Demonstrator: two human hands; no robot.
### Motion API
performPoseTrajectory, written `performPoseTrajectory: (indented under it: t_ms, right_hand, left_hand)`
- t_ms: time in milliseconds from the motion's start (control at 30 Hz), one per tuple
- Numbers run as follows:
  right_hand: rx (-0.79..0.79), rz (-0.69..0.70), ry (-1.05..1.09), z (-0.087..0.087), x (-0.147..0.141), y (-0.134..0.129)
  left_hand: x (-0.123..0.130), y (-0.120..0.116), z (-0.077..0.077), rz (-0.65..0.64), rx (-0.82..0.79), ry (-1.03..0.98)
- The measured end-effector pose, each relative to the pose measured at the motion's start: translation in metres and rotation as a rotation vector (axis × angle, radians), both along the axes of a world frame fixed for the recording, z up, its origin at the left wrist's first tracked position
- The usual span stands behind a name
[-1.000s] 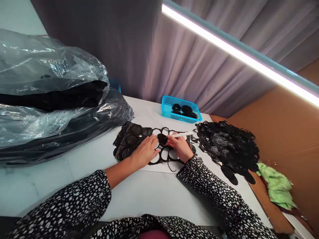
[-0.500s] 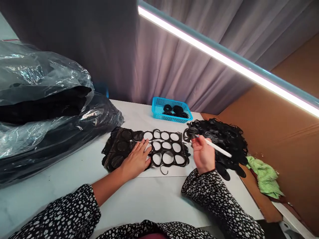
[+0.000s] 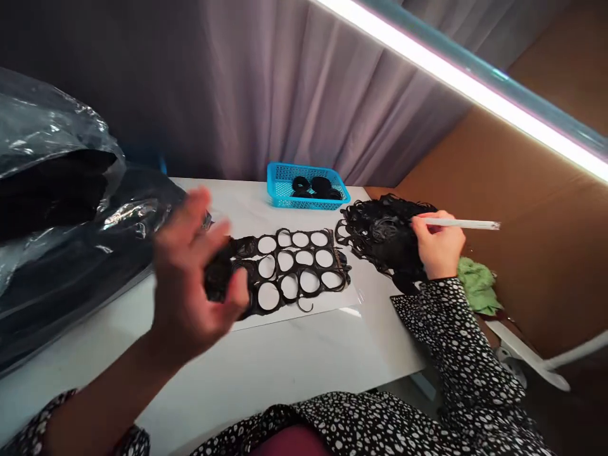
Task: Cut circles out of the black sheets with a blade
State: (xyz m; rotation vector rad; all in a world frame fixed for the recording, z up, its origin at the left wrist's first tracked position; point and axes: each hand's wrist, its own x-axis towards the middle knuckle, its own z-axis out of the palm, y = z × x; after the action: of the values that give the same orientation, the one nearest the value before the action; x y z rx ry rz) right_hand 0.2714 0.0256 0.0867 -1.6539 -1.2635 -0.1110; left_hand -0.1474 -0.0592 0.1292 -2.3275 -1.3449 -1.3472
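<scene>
My left hand (image 3: 190, 278) is raised in front of the left end of a dark lattice of round black loops (image 3: 288, 272), partly hiding it. Its fingers are spread, slightly blurred, and hold nothing. The loops lie in rows on a white sheet, those on the left filled with black strands. Over at the right, my right hand (image 3: 439, 247) pinches a slim white pen-like stick (image 3: 468, 223), whose lower tip is hidden by the fingers. That hand is at the right edge of a heap of curly black strands (image 3: 380, 221).
A blue plastic basket (image 3: 273, 190) with several black coils stands behind the loops. Clear plastic bagging over dark material (image 3: 118, 209) fills the left. A green cloth (image 3: 477, 285) lies by the brown panel (image 3: 536, 209) at the right. A bright tube light (image 3: 441, 73) hangs across the top.
My left hand has lifted off the loops and moved left with its fingers spread. My right hand, with the white stick, has moved right across the heap. The camera view has shifted.
</scene>
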Motion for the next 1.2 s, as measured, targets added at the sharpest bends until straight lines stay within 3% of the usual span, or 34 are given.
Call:
performPoseTrajectory:
  t_ms: [67, 167, 267, 333, 433, 600, 1000, 1100, 1200]
  right_hand:
    - [-0.005, 0.297, 0.215, 0.004, -0.044, 0.002]
    - [-0.219, 0.751, 0.373, 0.003, -0.126, -0.001]
    - [-0.445, 1.133, 0.347, -0.008, -0.204, -0.004]
    - [-0.517, 1.26, 0.214, -0.023, -0.241, -0.002]
    - [-0.602, 1.315, 0.152, -0.049, -0.269, 0.004]
    - [-0.598, 1.339, 0.193, -0.073, -0.27, 0.009]
    - [-0.6, 1.352, 0.081, -0.071, -0.27, 0.01]
    - [-0.532, 1.348, -0.061, -0.068, -0.273, -0.001]
    - [-0.4, 1.33, -0.396, -0.064, -0.279, -0.022]
  left_hand:
    - [-0.003, -0.011, -0.025, -0.074, -0.089, 0.194]
    - [-0.018, -0.018, -0.077, -0.022, -0.196, 0.345]
    - [-0.036, -0.019, -0.115, 0.046, -0.209, 0.463]
    - [-0.044, -0.021, -0.129, 0.078, -0.218, 0.5]
    - [-0.046, -0.027, -0.14, 0.105, -0.239, 0.489]
    - [-0.043, -0.034, -0.149, 0.125, -0.269, 0.473]
    - [-0.038, -0.038, -0.141, 0.163, -0.262, 0.557]
    - [-0.041, -0.034, -0.136, 0.111, -0.294, 0.508]
    - [-0.046, -0.03, -0.131, 0.022, -0.371, 0.484]
